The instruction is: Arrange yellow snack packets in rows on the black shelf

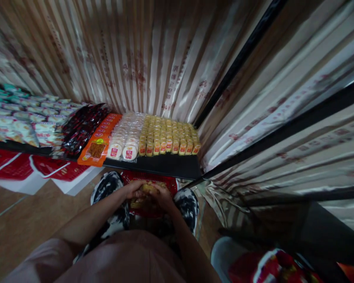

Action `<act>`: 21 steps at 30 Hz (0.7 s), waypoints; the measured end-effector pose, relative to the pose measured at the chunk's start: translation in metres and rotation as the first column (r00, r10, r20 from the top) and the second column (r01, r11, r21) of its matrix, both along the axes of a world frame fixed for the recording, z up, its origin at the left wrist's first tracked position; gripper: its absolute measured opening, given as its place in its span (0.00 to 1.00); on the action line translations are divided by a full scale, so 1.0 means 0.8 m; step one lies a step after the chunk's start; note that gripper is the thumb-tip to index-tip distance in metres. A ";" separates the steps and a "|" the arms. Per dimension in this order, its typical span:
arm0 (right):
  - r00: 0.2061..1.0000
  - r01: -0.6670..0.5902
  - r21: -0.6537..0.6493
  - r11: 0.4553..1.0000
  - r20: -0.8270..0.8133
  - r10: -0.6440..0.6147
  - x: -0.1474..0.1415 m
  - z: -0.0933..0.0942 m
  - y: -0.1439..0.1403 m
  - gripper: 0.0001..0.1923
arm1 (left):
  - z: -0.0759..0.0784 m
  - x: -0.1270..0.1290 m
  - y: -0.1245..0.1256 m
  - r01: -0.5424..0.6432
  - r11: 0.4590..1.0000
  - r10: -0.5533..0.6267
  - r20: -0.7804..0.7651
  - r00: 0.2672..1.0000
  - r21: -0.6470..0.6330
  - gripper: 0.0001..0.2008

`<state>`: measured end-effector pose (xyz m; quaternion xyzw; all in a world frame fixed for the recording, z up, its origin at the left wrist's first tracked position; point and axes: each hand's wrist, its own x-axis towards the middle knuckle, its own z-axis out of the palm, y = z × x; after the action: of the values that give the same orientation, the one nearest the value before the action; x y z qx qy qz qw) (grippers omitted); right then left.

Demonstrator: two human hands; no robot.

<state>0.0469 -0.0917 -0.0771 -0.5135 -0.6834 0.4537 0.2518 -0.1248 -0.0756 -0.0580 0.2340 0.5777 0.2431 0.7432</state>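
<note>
Low between my knees, my left hand (135, 189) and my right hand (163, 196) come together over a red basket (173, 183). Their fingers are curled around small yellow wrapped snacks (149, 188); how many is hidden. More yellowish packs (137, 203) lie in the basket below my hands. Just ahead, on a black shelf (165, 166), stand tight rows of similar yellow wrapped snacks (169, 135). Left of them are rows of round white wrapped crackers (129, 152) and an orange snack bag (96, 147).
Dark red packets (82, 127) and white-and-green packets (20, 114) fill the shelf's left part. Red baskets with white handles (59, 169) stand under it. Black metal bars (242, 157) and pleated printed sheeting (135, 59) enclose the back and right. A pale rounded container (227, 255) is at lower right.
</note>
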 end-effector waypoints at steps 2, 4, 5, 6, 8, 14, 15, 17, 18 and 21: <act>0.999 0.029 -0.016 0.999 -0.042 -0.030 0.002 0.003 0.003 0.18 | 0.012 0.000 0.003 -0.027 0.999 0.027 -0.016 1.000 0.024 0.15; 0.993 0.069 -0.041 0.997 -0.091 -0.073 0.003 0.003 0.006 0.20 | 0.021 0.001 0.004 -0.065 0.996 0.068 -0.037 0.997 0.066 0.17; 0.989 0.094 -0.055 0.994 -0.108 -0.099 0.004 0.002 0.007 0.20 | 0.024 0.002 0.005 -0.078 0.992 0.084 -0.051 0.995 0.101 0.17; 0.985 0.114 -0.068 0.991 -0.123 -0.122 0.005 0.002 0.007 0.20 | 0.027 0.002 0.005 -0.080 0.986 0.091 -0.067 0.994 0.148 0.17; 0.977 0.139 -0.091 0.986 -0.150 -0.152 0.006 0.001 0.008 0.20 | 0.029 0.005 0.004 -0.044 0.967 0.071 -0.098 0.993 0.251 0.15; 0.963 0.204 -0.076 0.976 -0.164 -0.214 0.013 -0.001 0.007 0.18 | 0.023 0.025 0.006 0.079 0.892 -0.014 -0.146 0.989 0.446 0.15; 0.962 0.211 -0.069 0.975 -0.161 -0.220 0.015 -0.001 0.007 0.17 | 0.021 0.028 0.008 0.090 0.878 -0.012 -0.168 0.986 0.470 0.15; 0.956 0.247 -0.035 0.968 -0.152 -0.250 0.019 -0.002 0.007 0.18 | 0.020 0.035 0.014 0.126 0.855 -0.024 -0.205 0.978 0.503 0.14; 0.949 0.284 -0.005 0.959 -0.142 -0.281 0.021 -0.001 0.008 0.18 | 0.020 0.039 0.017 0.143 0.843 -0.030 -0.220 0.975 0.519 0.13; 0.914 0.403 0.095 0.910 -0.097 -0.394 0.025 0.006 0.009 0.20 | 0.028 0.047 0.027 0.162 0.799 0.017 -0.291 0.957 0.580 0.11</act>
<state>0.0671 -0.0842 -0.0725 -0.6094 -0.5790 0.3723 0.3934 -0.0875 -0.0540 -0.0355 0.5104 0.5617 0.3480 0.5503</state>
